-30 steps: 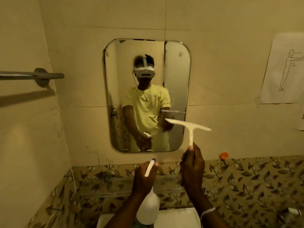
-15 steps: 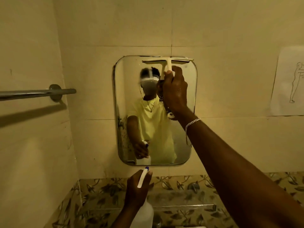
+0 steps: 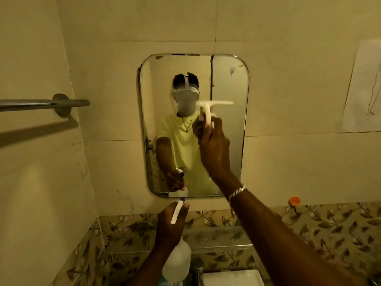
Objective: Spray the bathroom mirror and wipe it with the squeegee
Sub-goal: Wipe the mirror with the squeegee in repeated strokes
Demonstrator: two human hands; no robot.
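Mirror (image 3: 226,83) glass hangs on the tiled wall, a rounded upright rectangle, straight ahead above the patterned tile band; against its right half lies the squeegee (image 3: 214,104), white, blade level at about mid-height of the glass, handle pointing down and blurred; whether the blade touches the glass cannot be told for certain; the right hand (image 3: 214,147) is wrapped tight round that handle, fingers closed on it, arm reaching up from the lower right, a silver bracelet (image 3: 237,191) at the wrist; below the mirror's lower edge the left hand (image 3: 170,226) grips the neck of a spray bottle (image 3: 178,263), fingers curled about it, the white nozzle with its blue tip aimed up toward the glass, the pale body of the bottle hanging beneath the hand; the reflection shows a person in a yellow shirt with both arms raised likewise; to the left a grey towel bar (image 3: 41,104) juts from the side wall; to the right a paper sheet (image 3: 362,89) with a line drawing is stuck to the tiles; beneath it, near the tile band, sits a small orange hook (image 3: 294,201).
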